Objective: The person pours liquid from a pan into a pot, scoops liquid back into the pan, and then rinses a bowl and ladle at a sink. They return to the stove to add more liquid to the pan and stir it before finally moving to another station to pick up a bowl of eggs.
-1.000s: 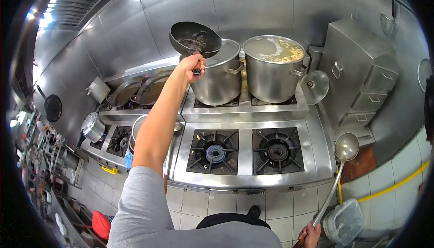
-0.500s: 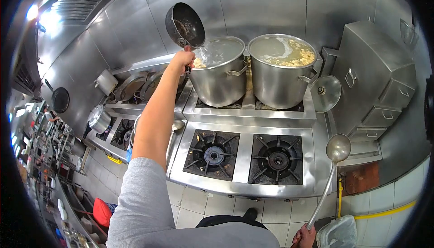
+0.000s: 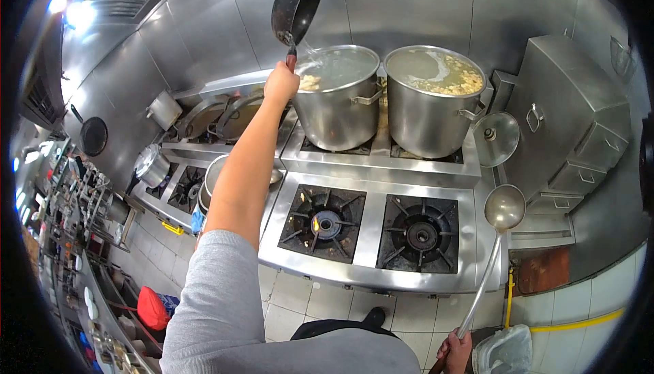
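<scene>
My left hand (image 3: 281,84), at the end of an outstretched arm, grips the handle of a black wok (image 3: 297,7). The wok is tipped steeply, and clear liquid runs from it into the left stockpot (image 3: 338,120), which holds liquid with pale pieces by its near left rim. Beside it stands a second large stockpot (image 3: 432,123) of cloudy liquid, with foam and yellowish pieces floating on top. Low on the right, my right hand (image 3: 456,351) is closed round the handle of a long metal ladle (image 3: 505,208), bowl upward.
An orange flame shows at the front left burner (image 3: 325,225); the front right burner (image 3: 422,236) is beside it. A glass lid (image 3: 496,139) leans by a steel cabinet (image 3: 562,122). More pots, including a lidded pot (image 3: 151,166), stand left. A plastic bin (image 3: 503,352) is at lower right.
The wok has risen and tilted more steeply, still pouring into the left stockpot. An orange flame now shows at the front left burner. The ladle stays in my right hand.
</scene>
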Action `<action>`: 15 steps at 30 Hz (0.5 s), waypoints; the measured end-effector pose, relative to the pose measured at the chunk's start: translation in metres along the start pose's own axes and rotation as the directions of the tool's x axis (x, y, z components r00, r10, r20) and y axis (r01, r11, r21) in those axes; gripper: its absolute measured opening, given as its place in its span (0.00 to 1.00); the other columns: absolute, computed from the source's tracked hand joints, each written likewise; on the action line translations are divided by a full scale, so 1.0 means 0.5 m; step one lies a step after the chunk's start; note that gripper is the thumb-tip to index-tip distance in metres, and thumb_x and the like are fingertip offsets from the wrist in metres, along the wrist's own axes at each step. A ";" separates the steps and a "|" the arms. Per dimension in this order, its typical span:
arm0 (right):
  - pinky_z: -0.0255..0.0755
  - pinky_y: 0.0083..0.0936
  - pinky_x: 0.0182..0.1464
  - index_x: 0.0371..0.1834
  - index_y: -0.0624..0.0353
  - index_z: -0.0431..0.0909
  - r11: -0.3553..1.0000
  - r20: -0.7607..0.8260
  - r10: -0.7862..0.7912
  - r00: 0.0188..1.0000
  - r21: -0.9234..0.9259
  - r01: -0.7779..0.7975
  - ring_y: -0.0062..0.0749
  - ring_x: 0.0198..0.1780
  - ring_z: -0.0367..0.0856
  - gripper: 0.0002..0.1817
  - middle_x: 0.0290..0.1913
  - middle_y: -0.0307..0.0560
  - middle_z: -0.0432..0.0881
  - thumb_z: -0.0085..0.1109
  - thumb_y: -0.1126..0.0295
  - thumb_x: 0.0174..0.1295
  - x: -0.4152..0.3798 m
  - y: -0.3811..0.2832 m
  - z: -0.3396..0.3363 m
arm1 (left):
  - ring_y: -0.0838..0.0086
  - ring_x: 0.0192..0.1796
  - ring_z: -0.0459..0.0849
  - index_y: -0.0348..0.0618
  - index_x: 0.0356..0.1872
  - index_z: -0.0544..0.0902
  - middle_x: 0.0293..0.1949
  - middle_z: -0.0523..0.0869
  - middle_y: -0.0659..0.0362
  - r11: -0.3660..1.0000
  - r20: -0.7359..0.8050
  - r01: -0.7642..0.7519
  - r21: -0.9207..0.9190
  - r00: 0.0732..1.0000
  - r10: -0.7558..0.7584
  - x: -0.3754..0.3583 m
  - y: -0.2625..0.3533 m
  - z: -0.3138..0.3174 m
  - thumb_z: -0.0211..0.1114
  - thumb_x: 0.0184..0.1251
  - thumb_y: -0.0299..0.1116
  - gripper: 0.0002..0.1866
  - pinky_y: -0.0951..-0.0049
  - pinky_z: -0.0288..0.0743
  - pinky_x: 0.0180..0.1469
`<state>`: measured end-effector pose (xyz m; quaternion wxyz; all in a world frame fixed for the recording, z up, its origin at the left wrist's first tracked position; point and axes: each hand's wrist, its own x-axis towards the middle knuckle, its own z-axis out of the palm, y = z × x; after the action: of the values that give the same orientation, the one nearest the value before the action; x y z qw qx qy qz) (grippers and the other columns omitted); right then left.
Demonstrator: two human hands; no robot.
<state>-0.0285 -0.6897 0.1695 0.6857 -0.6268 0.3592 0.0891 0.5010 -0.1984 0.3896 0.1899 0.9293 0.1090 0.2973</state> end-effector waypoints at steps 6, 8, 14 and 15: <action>0.63 0.21 0.12 0.38 0.56 0.65 0.964 0.094 -0.203 0.975 0.194 0.182 0.25 0.11 0.67 0.07 0.15 0.39 0.67 0.51 0.68 0.70 0.007 0.066 0.035 | 0.69 0.16 0.77 0.38 0.39 0.73 0.23 0.79 0.54 0.792 0.205 0.166 -0.588 0.977 -0.053 -0.068 0.003 -0.069 0.62 0.57 0.33 0.12 0.67 0.71 0.18; 0.64 0.20 0.12 0.40 0.57 0.65 0.960 0.094 -0.168 0.981 0.240 0.142 0.25 0.11 0.66 0.06 0.17 0.40 0.67 0.51 0.70 0.67 0.002 0.082 0.053 | 0.76 0.15 0.74 0.43 0.35 0.72 0.20 0.75 0.62 0.595 0.328 0.235 -0.768 0.943 0.050 -0.120 -0.012 -0.120 0.60 0.60 0.31 0.07 0.73 0.69 0.16; 0.67 0.21 0.15 0.41 0.58 0.64 0.873 0.196 -0.338 0.920 0.430 0.229 0.25 0.13 0.68 0.06 0.18 0.41 0.68 0.50 0.71 0.68 -0.059 0.128 0.169 | 0.80 0.14 0.70 0.49 0.34 0.71 0.19 0.72 0.66 0.205 0.560 0.525 -0.826 0.806 0.190 -0.437 -0.164 -0.202 0.58 0.64 0.33 0.04 0.76 0.67 0.15; 0.67 0.21 0.15 0.41 0.58 0.64 0.876 0.196 -0.340 0.920 0.422 0.234 0.25 0.13 0.68 0.06 0.18 0.41 0.68 0.50 0.71 0.68 -0.071 0.134 0.186 | 0.80 0.14 0.70 0.48 0.37 0.72 0.19 0.72 0.66 0.194 0.586 0.558 -0.807 0.798 0.140 -0.515 -0.200 -0.203 0.60 0.66 0.35 0.07 0.76 0.66 0.15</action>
<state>-0.0571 -0.5790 0.1335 0.8438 -0.5065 0.1772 -0.0051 0.2260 -0.1599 0.2924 0.7848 0.6192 -0.0239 -0.0090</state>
